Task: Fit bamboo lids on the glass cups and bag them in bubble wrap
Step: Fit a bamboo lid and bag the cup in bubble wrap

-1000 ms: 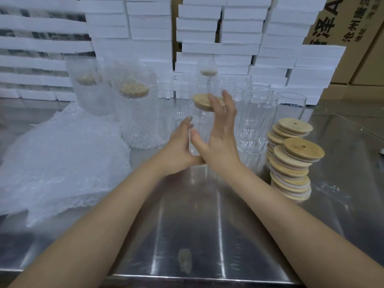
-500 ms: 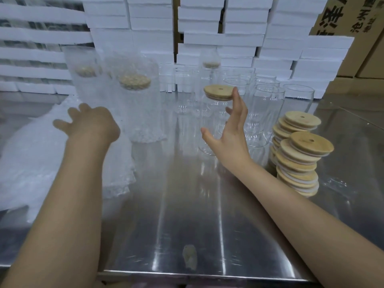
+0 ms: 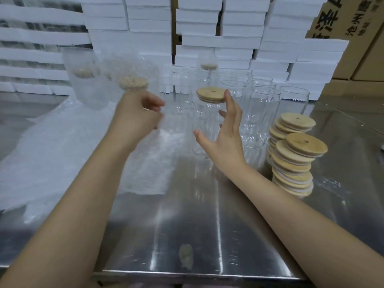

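A clear glass cup point(image 3: 204, 123) with a bamboo lid point(image 3: 211, 95) stands on the steel table point(image 3: 187, 225). My right hand point(image 3: 225, 134) wraps it from the right, thumb in front, fingers behind, forefinger up against the lid's rim. To the cup's left, my left hand point(image 3: 136, 115) is raised with curled fingers and pinches a bubble wrap bag point(image 3: 147, 163), which hangs down blurred below it. More bubble wrap bags point(image 3: 52, 154) lie piled at the left.
Two stacks of bamboo lids point(image 3: 293, 159) stand at the right. Several empty glass cups point(image 3: 261, 104) stand behind the held cup. Wrapped lidded cups point(image 3: 89, 84) stand at the back left. White foam boxes point(image 3: 228, 38) and cardboard cartons point(image 3: 353, 28) line the back.
My left hand left the cup, reached to the bubble wrap pile at the left and has come back toward the cup with a bag. The right hand stayed on the lidded cup.
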### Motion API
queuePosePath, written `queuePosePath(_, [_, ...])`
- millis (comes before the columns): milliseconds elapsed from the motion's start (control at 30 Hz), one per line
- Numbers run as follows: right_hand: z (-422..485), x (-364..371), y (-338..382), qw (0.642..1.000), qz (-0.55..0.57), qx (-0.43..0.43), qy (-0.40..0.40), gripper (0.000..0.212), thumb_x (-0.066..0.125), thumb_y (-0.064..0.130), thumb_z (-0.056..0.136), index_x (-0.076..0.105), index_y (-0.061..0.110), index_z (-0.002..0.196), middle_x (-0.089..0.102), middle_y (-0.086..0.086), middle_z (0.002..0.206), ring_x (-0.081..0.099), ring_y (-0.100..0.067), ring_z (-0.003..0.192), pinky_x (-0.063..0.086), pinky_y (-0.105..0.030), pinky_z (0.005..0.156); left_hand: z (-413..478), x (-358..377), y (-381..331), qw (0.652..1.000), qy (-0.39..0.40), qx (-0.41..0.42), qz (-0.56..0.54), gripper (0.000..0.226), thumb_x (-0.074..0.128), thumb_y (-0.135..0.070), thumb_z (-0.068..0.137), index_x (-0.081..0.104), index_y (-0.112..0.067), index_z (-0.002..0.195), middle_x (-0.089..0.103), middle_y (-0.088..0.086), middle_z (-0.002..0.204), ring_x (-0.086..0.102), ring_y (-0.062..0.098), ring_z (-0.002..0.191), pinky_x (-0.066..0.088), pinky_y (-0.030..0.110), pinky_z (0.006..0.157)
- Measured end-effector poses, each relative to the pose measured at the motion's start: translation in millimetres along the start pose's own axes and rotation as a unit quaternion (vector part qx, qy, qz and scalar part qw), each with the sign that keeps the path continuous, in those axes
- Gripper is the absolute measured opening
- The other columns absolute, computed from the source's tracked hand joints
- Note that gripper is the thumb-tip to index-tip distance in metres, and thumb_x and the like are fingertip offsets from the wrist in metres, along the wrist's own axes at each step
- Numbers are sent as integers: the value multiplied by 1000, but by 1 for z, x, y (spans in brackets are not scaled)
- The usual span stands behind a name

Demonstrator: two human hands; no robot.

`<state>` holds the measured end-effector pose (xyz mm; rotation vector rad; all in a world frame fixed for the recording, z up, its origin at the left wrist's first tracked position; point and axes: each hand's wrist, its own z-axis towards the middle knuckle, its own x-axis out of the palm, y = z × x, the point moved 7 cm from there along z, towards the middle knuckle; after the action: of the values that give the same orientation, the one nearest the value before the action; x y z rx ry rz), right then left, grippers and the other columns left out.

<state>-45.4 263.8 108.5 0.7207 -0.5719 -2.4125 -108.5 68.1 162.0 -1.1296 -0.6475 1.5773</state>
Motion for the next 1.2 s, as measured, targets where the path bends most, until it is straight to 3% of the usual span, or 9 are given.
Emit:
queuePosePath(100, [-1,-6,1,999,9,14,-34,102,77,29,76,6,47,147,21,6,148,42,-14,131,47,-28,83,-7,37,6,998,29,34,33,13,61,-1,89,67,-11,95,65,3,89,62,13,78,47,18,78])
queuePosePath(233, [-1,-12,-5,997,16,37,-69,106,79,30,72,6,49,145,25,14,142,45,-7,123,41,-14,75,-16,73,32,965,126,80,216,29,60,-5,89,63,-10,118,60,5,124,53,19,117,33,18,92])
queuePosePath(367, [1,-17,-15,994,28,63,-86,105,80,27,72,9,44,148,26,6,148,45,-7,122,36,-9,71,-18,75,30,966,92,104,220,8,64,-13,88,59,-19,90,53,-2,95,55,14,85,36,19,68])
queuePosePath(433, [2,-18,-18,993,33,64,-88,105,80,25,72,10,40,149,26,4,149,45,-9,123,36,-8,71,-21,81,33,973,114,69,188,19,68,-27,86,53,-20,77,53,-6,78,51,9,68,35,20,58])
queuePosePath(633, [1,-19,-20,990,57,69,-113,115,81,26,72,-5,49,146,24,5,149,46,-9,125,38,-6,74,-43,113,39,915,201,66,344,39,59,-57,82,55,-18,86,50,-3,94,55,19,83,46,36,75])
queuePosePath(767, [2,-29,-18,982,74,60,-163,114,81,29,74,-6,39,147,21,-1,149,47,-11,124,45,-21,91,-39,110,37,934,201,63,289,17,59,-30,86,59,-13,83,59,3,89,59,23,82,50,36,75])
queuePosePath(933, [1,-38,-10,975,82,34,-204,108,80,27,75,0,34,147,19,2,143,47,-12,124,47,-43,102,-24,91,43,981,136,8,140,15,61,-20,92,66,-14,79,64,-3,71,58,9,67,40,8,56])
queuePosePath(1033, [1,-40,-9,972,94,43,-212,106,80,26,75,3,35,147,18,12,139,46,-10,125,46,-44,103,-19,85,50,993,102,-45,39,9,67,-11,86,69,-9,78,70,5,69,67,14,61,57,23,67])
queuePosePath(1200, [1,-40,-10,968,115,55,-214,105,80,25,75,4,34,147,12,32,137,46,-11,124,46,-44,102,-23,92,61,979,120,-140,-89,18,58,-9,85,67,6,79,72,12,72,73,21,71,61,30,71])
